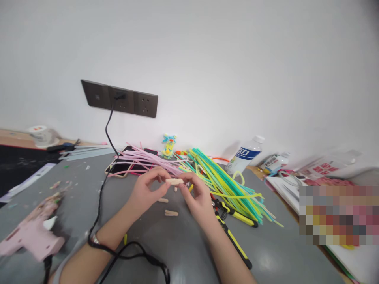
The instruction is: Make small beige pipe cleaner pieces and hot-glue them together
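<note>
Nearest us, a black cord loops over the front of the grey table, crossing our left forearm at the wrist. To the left lies a pink glue gun, its nozzle end messy with residue. On the right, beside our right forearm, pliers lie with their yellow-and-black handles spread.

Ahead, two loose beige sticks lie on the table between our forearms. Just beyond and above them we hold a beige piece between both hands: the left hand pinches its left end with thumb and fingers, and the right hand pinches the right end, fingers curled. A small beige stub shows just below it; we cannot tell if it is joined on.

Past our right hand fans a bundle of green and yellow stems; pink stems spread behind our left. Farther back, a small blue-and-yellow figure stands near the wall, with a bottle to its right. The cord runs up to a dark socket panel on the wall.
</note>
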Available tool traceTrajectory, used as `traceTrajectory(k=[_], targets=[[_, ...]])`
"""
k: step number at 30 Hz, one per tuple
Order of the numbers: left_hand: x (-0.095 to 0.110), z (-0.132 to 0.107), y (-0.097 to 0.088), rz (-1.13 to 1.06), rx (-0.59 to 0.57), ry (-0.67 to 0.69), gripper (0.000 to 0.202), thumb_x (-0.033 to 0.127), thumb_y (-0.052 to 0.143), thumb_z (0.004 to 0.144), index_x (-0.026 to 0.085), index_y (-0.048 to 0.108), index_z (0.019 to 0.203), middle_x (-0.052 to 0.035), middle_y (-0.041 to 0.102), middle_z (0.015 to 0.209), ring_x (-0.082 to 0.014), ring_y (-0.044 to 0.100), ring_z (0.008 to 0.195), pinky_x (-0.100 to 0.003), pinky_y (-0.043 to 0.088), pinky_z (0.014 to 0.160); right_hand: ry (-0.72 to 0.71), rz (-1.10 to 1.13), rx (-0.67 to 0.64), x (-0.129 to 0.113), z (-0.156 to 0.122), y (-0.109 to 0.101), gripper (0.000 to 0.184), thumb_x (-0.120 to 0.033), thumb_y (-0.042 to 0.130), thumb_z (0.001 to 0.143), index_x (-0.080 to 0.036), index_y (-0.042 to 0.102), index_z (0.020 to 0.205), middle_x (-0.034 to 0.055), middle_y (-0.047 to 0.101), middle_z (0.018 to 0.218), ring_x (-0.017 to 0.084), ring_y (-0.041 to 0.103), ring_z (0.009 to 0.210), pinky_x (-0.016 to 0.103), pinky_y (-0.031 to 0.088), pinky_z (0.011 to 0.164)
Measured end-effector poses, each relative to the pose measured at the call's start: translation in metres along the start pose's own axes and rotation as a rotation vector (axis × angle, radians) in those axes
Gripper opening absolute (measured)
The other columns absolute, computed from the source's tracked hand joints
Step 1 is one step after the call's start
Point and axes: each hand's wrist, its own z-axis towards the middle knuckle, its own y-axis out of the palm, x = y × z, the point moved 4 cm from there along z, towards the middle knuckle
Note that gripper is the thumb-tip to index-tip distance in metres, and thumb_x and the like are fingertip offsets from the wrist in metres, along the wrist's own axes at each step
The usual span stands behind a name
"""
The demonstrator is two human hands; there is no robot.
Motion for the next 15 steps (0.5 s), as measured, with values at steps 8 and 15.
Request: traceTrajectory(k=[8,15], targets=[[-0.0001,-0.0008,-0.0006,0.002,0.000,-0.012,0.006,0.013,0.063,0.081,0.018,0.066,0.079,-0.0003,0.066,0.076,-0.0147,0.057,0.074,-0.025,0.044,0.069,-0.018,-0.004,-0.005,-0.0001,0.0009,0.0001,0.007,-0.022,0.059,0.092,-0.022,0.063,0.086,-0.0003,0.065,0.078,0.017,0.058,0.072,0.030,0.041,0.072],[-0.0005,-0.0002,-0.0010,0.010,0.007,-0.012,0.006,0.013,0.063,0.080,0.019,0.066,0.080,0.0001,0.065,0.075,-0.0144,0.056,0.072,-0.025,0.043,0.068,0.004,-0.002,-0.007,-0.0005,0.0004,-0.0001,0.010,-0.023,0.057,0.092,-0.022,0.062,0.083,0.0000,0.063,0.076,0.017,0.058,0.073,0.030,0.041,0.072]])
